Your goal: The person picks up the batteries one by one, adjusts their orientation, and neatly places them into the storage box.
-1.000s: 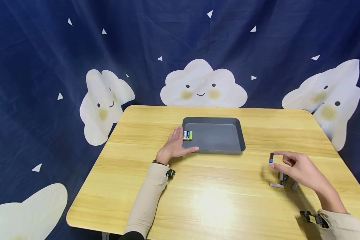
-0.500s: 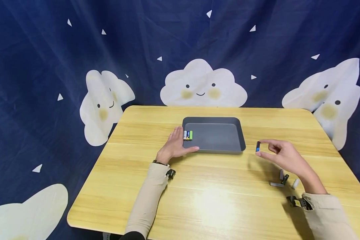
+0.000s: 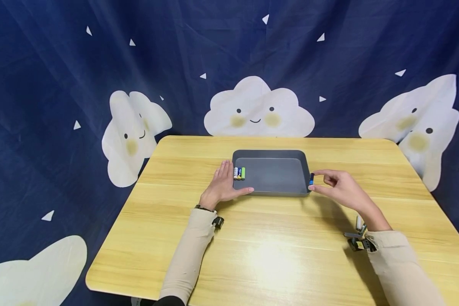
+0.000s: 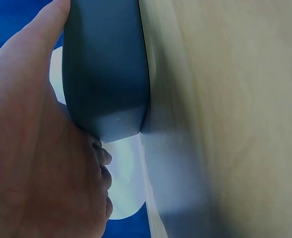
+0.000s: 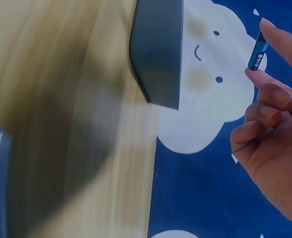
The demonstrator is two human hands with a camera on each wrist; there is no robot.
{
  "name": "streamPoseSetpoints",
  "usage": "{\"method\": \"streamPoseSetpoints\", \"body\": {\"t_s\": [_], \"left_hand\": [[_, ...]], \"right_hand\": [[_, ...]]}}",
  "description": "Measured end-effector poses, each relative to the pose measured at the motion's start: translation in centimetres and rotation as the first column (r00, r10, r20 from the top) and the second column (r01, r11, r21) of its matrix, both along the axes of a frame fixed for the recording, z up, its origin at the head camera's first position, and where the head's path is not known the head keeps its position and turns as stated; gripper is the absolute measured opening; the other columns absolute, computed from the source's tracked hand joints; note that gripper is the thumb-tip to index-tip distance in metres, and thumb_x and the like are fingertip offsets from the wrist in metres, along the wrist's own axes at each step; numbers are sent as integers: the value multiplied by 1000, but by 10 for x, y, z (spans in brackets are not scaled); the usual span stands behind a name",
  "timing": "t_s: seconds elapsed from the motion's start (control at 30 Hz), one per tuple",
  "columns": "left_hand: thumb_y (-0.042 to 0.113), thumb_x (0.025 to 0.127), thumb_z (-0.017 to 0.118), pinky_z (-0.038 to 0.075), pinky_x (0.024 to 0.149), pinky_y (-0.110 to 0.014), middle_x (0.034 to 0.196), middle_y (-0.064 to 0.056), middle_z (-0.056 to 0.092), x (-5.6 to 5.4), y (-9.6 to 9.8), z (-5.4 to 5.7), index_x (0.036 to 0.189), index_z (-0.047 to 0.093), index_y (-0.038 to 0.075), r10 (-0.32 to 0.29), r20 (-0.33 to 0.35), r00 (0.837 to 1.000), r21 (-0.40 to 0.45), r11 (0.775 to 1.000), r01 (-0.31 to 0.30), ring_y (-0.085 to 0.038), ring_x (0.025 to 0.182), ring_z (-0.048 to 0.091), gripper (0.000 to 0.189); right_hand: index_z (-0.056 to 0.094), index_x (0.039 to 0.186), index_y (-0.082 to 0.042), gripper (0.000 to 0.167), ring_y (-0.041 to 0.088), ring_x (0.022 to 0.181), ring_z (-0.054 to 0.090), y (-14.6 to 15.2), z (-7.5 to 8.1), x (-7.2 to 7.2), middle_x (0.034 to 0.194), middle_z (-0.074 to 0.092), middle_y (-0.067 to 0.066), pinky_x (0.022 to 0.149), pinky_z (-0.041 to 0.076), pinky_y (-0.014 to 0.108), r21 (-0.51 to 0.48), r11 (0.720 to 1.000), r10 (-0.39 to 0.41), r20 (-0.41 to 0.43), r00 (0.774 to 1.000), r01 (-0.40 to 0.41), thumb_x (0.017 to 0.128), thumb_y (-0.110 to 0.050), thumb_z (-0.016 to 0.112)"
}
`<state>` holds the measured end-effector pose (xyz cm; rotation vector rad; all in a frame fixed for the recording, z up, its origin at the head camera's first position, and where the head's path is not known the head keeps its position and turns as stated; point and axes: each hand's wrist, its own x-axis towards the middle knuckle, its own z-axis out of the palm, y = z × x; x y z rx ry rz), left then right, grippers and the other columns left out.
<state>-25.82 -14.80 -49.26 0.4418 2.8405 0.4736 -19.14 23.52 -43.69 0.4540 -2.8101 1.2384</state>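
My right hand (image 3: 338, 187) pinches a dark battery (image 3: 311, 179) by its ends, just right of centre in the head view, by the right rim of the tray (image 3: 271, 174). My left hand (image 3: 223, 183) lies straight-fingered along the tray's left side. Held so slightly, the battery could slip or, carried too low, knock the rim; a left-hand push could shift the tray.

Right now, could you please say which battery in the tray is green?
In the head view, the rightmost battery of the row in the grey tray; the middle one looks mostly blue, the leftmost whitish.
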Motion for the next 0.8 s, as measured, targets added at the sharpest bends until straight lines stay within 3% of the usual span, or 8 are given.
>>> {"method": "streamPoseSetpoints", "body": {"t_s": [0.5, 0.8], "left_hand": [[87, 82, 54, 3, 135, -46, 175, -15, -11, -1, -1, -2, 165, -8, 3, 4, 14, 1000, 23, 1000, -4, -27, 164, -8, 133], [86, 83, 54, 2, 135, -46, 175, -16, -9, 0, -1, -1, 165, -6, 3, 5, 18, 1000, 37, 999, -6, -27, 164, -8, 131]], "right_hand": [[67, 133, -2, 53, 8, 59, 25, -40, -8, -40, 68, 27, -3, 58, 29, 29, -65, 995, 79, 55, 995, -76, 92, -34, 80], [67, 134, 1, 54, 7, 55, 20, -68, -22, -61, 63, 24, -4, 57, 27, 27, -88, 985, 152, 13, 988, -150, 92, -28, 81]]}}
